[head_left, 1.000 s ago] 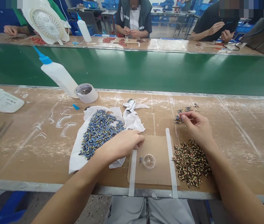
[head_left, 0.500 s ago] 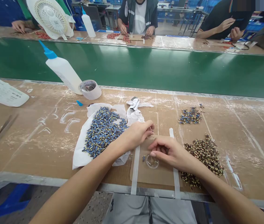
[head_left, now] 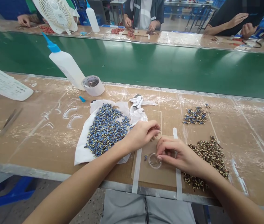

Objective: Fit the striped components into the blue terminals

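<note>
"Over the cardboard pad (head_left: 161, 179), the two hands are nearly meeting," I murmur. "Can you make out the left hand (head_left: 142, 133)?"

"Thumb and fingers drawn together at the tips, beyond the clear cup (head_left: 154, 167). What's between them, if anything, I can't tell."

"And the right hand (head_left: 177, 154)?"

"Curled beside the cup's rim, thumb and forefinger close. Whether it grips something or touches the cup, I can't see. One small blue piece (head_left: 146, 157) lies on the pad, just left of the cup."

"How would you keep this neat?"

"Light fingertips, I'd say. With pieces that tiny, a pinch at one end should leave the other in sight. And mind the cup; a knuckle could tip it."

"What about the heaps?"

"The blue-and-yellow heap (head_left: 106, 130) sits on white paper (head_left: 82, 154) to the left. The dark-and-cream heap (head_left: 210, 155) is by the right forearm, so I'd lift that arm over, lest it scatter them. Farther back, the blue cluster (head_left: 195, 116) looks well out of the way."
</note>
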A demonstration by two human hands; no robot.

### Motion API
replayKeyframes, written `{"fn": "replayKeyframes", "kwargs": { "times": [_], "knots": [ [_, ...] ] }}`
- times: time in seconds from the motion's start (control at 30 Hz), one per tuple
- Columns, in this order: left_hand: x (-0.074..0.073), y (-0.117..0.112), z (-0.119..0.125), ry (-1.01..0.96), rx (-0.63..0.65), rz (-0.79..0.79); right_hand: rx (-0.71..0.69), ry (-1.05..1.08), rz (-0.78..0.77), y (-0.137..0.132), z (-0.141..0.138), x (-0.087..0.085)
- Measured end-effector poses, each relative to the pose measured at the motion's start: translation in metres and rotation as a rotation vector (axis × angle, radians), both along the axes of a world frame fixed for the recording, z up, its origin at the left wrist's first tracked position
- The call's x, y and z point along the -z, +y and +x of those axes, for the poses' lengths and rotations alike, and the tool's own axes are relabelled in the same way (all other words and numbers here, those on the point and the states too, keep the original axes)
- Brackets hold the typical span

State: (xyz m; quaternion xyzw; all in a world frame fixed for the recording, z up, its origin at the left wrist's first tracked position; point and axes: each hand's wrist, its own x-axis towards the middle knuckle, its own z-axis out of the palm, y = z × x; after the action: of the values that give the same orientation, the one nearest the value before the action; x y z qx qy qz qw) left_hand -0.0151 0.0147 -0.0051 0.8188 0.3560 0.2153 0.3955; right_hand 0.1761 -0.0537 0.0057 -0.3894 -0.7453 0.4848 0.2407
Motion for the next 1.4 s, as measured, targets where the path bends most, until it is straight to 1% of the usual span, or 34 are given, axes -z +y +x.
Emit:
{"fn": "replayKeyframes", "kwargs": {
  "times": [0.1, 0.2, 0.27, 0.33, 0.37, 0.43, 0.5, 0.57, 0.63, 0.7, 0.87, 1.07, 1.4],
  "knots": [
    [0.004, 0.000, 0.001, 0.019, -0.022, -0.008, 0.082, 0.034, -0.095, -0.002, -0.003, 0.004],
    [0.005, -0.001, 0.002, 0.017, -0.027, -0.003, 0.178, 0.129, -0.249, -0.003, -0.005, 0.007],
    [0.005, -0.002, 0.004, -0.022, -0.033, -0.042, 0.217, 0.209, -0.362, -0.002, -0.004, 0.007],
    [0.006, -0.003, 0.005, -0.073, -0.031, -0.109, 0.268, 0.266, -0.416, 0.000, 0.000, 0.006],
    [0.007, -0.004, 0.006, -0.097, -0.023, -0.148, 0.306, 0.290, -0.405, 0.001, 0.002, 0.005],
    [0.010, -0.005, 0.007, -0.139, -0.005, -0.231, 0.420, 0.338, -0.307, 0.004, 0.008, 0.003],
    [0.012, -0.007, 0.009, -0.169, 0.007, -0.303, 0.570, 0.363, -0.142, 0.005, 0.013, 0.002],
    [0.013, -0.008, 0.011, -0.169, 0.008, -0.338, 0.707, 0.332, 0.032, 0.005, 0.016, 0.002],
    [0.013, -0.009, 0.012, -0.148, 0.007, -0.331, 0.784, 0.274, 0.161, 0.005, 0.016, 0.003],
    [0.013, -0.009, 0.013, -0.130, 0.003, -0.310, 0.798, 0.223, 0.230, 0.005, 0.015, 0.006],
    [0.012, -0.009, 0.013, -0.115, -0.001, -0.285, 0.752, 0.119, 0.281, 0.007, 0.013, 0.015],
    [0.011, -0.009, 0.014, -0.106, 0.011, -0.273, 0.715, 0.033, 0.372, 0.006, 0.010, 0.016],
    [0.009, -0.010, 0.014, -0.093, 0.011, -0.228, 0.714, 0.008, 0.391, 0.005, 0.011, 0.017]
  ]
}}
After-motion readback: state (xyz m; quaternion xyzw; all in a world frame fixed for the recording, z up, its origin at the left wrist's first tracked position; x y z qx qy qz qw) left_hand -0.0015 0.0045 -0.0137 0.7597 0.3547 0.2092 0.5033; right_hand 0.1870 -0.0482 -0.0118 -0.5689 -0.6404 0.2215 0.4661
